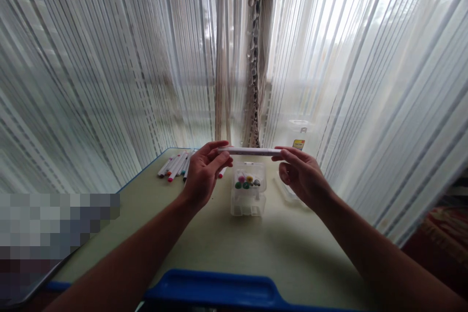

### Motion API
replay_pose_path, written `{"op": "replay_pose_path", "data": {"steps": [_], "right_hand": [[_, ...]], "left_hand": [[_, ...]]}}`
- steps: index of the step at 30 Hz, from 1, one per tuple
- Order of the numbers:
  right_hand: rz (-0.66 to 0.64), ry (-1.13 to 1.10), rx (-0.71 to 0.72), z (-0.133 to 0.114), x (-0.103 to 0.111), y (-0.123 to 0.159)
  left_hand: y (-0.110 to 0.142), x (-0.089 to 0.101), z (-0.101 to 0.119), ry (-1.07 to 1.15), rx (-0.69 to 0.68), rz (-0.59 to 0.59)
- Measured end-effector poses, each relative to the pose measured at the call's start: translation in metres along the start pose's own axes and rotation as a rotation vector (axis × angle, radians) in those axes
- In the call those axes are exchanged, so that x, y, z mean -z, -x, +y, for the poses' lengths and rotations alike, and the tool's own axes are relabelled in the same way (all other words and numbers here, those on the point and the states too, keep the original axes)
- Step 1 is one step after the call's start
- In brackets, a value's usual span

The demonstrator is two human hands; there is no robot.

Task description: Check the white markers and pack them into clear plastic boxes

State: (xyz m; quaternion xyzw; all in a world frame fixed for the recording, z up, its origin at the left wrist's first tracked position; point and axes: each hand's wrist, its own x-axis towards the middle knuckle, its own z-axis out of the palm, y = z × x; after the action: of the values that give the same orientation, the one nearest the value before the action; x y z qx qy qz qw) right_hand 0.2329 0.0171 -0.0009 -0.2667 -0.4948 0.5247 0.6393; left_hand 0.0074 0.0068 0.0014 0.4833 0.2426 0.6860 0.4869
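A white marker (252, 151) is held level above the table between my two hands. My left hand (204, 170) pinches its left end between thumb and fingers. At the other end, the thumb and fingertips of my right hand (302, 170) grip the marker. Below it stands a clear plastic case (248, 204), with several marker ends in pink, yellow, green and grey showing in its upper part (249, 178). Several loose white markers (177, 165) with coloured ends lie behind and left of my left hand, partly hidden by it.
A clear plastic container (298, 141) with a yellow label stands at the back right, and a clear lid or tray (287, 190) lies near my right hand. The pale tabletop (234, 243) has a blue front edge (219, 282). Striped sheer curtains (109, 58) hang behind.
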Motion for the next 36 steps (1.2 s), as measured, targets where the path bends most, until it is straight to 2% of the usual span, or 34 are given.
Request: {"op": "replay_pose_path", "data": {"steps": [7, 11, 15, 20, 27, 30, 33, 36], "right_hand": [[0.053, 0.027, -0.057, 0.005, 0.004, -0.002], [0.071, 0.043, -0.082, 0.006, 0.003, -0.003], [0.088, 0.047, -0.090, 0.007, 0.004, -0.003], [0.129, 0.018, -0.063, 0.006, 0.005, -0.004], [0.075, -0.057, -0.004, -0.001, -0.002, -0.001], [-0.007, -0.049, 0.010, -0.005, -0.006, 0.004], [-0.095, -0.032, 0.002, -0.007, -0.009, 0.009], [-0.121, -0.027, -0.014, -0.007, -0.009, 0.009]], "left_hand": [[0.007, -0.006, 0.003, 0.072, -0.037, -0.095], [0.010, -0.009, 0.004, 0.046, -0.038, -0.169], [0.009, -0.007, 0.003, -0.002, -0.043, -0.192], [0.003, 0.000, 0.000, -0.056, -0.057, -0.141], [-0.003, 0.007, -0.005, -0.140, -0.047, -0.040], [-0.007, 0.006, -0.005, -0.075, 0.021, 0.018], [-0.011, 0.008, -0.004, 0.056, 0.157, 0.076], [-0.015, 0.012, -0.003, 0.185, 0.238, 0.103]]}}
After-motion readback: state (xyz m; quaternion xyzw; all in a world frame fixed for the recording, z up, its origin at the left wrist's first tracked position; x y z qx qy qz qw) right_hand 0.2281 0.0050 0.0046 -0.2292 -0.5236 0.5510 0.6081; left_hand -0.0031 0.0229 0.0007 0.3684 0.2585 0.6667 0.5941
